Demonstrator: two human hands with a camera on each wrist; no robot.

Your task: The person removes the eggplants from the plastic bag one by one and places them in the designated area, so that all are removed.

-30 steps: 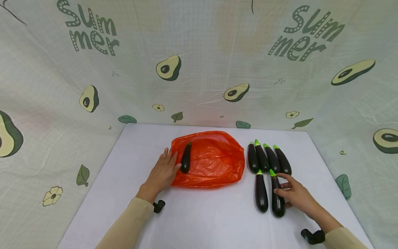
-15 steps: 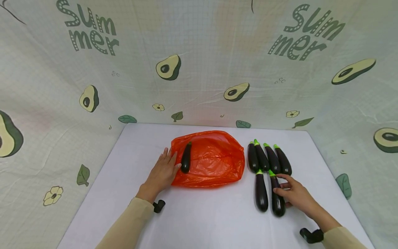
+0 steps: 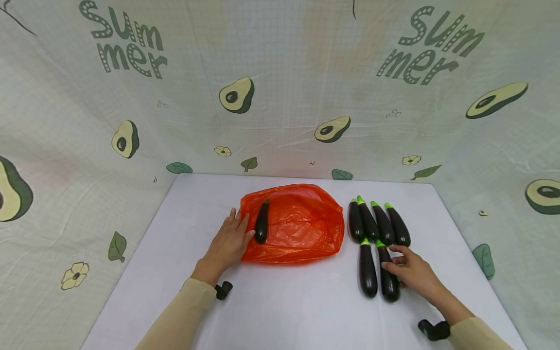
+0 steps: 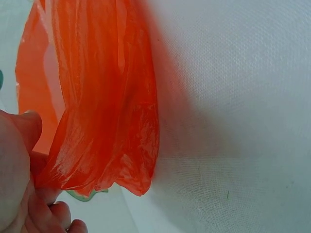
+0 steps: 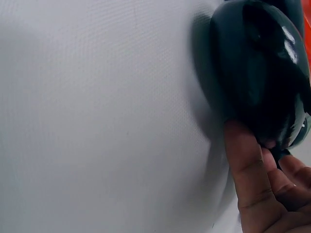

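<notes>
An open red plastic bag [image 3: 306, 218] lies mid-table, with one eggplant [image 3: 261, 222] near its left side. My left hand [image 3: 229, 238] holds the bag's left edge; in the left wrist view the red film [image 4: 107, 97] runs in between the thumb and fingers. To the right, my right hand [image 3: 413, 272] grips a dark eggplant [image 3: 388, 277] with a green stem end, its thumb and fingers on the two sides. The right wrist view shows the blunt end of that eggplant [image 5: 262, 68] up close. Another eggplant [image 3: 367, 270] lies just left of it.
Behind the gripped eggplant, several more eggplants [image 3: 383, 223] lie side by side, right of the bag. The white table [image 3: 280, 311] meets a printed cloth backdrop [image 3: 280, 97] at its back and sides.
My right hand and the eggplant in it have shifted slightly left, toward the neighbouring eggplant. The left hand and the bag look the same.
</notes>
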